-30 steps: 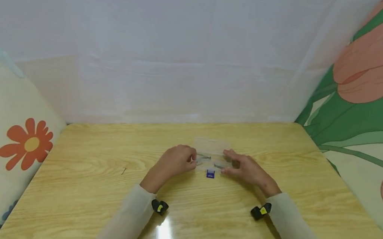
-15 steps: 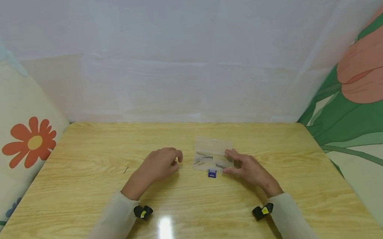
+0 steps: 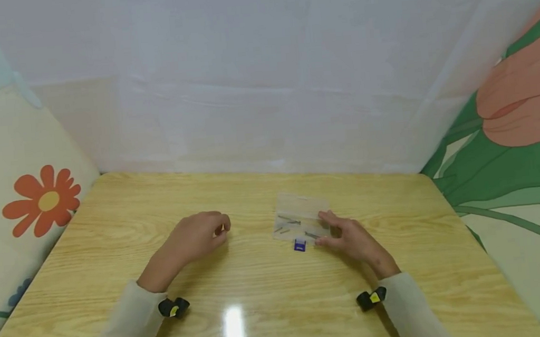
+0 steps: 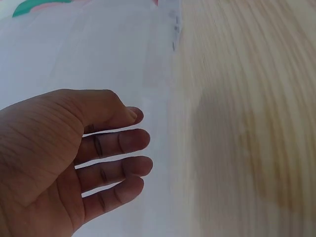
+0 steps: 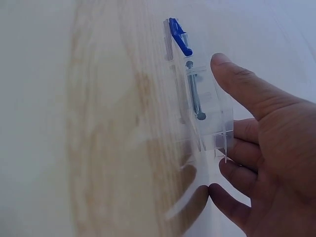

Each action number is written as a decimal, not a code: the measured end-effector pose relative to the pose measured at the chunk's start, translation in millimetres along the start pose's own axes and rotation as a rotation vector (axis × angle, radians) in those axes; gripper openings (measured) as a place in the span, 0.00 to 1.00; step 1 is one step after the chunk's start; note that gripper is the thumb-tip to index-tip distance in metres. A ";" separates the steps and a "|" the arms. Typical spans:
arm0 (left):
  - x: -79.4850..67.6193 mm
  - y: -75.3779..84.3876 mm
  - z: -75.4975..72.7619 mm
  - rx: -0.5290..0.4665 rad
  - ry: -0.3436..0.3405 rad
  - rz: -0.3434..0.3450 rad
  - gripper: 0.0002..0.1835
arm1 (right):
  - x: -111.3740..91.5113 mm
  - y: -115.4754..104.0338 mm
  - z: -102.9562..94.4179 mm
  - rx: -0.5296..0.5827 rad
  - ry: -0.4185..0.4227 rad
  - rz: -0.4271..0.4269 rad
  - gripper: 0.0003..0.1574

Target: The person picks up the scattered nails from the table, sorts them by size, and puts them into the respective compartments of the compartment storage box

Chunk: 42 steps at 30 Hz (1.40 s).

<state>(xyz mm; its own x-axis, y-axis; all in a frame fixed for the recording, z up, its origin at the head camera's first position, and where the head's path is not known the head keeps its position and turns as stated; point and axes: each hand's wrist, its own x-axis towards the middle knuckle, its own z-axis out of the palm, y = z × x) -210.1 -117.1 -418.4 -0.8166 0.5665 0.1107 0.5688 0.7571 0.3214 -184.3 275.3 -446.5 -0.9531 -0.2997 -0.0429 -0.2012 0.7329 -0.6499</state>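
Note:
In the head view my left hand (image 3: 187,241) hovers over the table left of a clear plastic box. Its fingers are loosely curled, with nothing seen between them in the left wrist view, where the thumb (image 4: 98,108) lies near the index fingertip. My right hand (image 3: 351,239) holds the box (image 3: 296,204) at its right side, thumb at the near edge and fingers behind. Several thin screws or nails (image 3: 289,220) lie in the box, whose lid looks folded back. A blue clasp (image 3: 300,245) sits on the near edge. More metal pieces (image 5: 194,94) show in the right wrist view.
The wood-grain table (image 3: 271,300) reaches back to a white cloth wall (image 3: 244,86). Flower-patterned panels stand at the left (image 3: 21,156) and right (image 3: 527,169).
My left hand has drawn away from the box and moved left. The thin dark piece seen on the table there is now hidden. My right hand stays at the box.

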 end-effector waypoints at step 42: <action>-54.4 -68.7 -16.6 0.067 0.001 -0.086 0.12 | 1.5 -1.2 1.1 -0.006 0.000 0.007 0.51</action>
<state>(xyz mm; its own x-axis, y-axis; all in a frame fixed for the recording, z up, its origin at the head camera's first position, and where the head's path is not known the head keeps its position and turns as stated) -206.3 -205.3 -430.9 -0.8628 0.4981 0.0862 0.5017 0.8230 0.2663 -185.2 273.3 -446.6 -0.9544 -0.2948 -0.0477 -0.1960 0.7388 -0.6447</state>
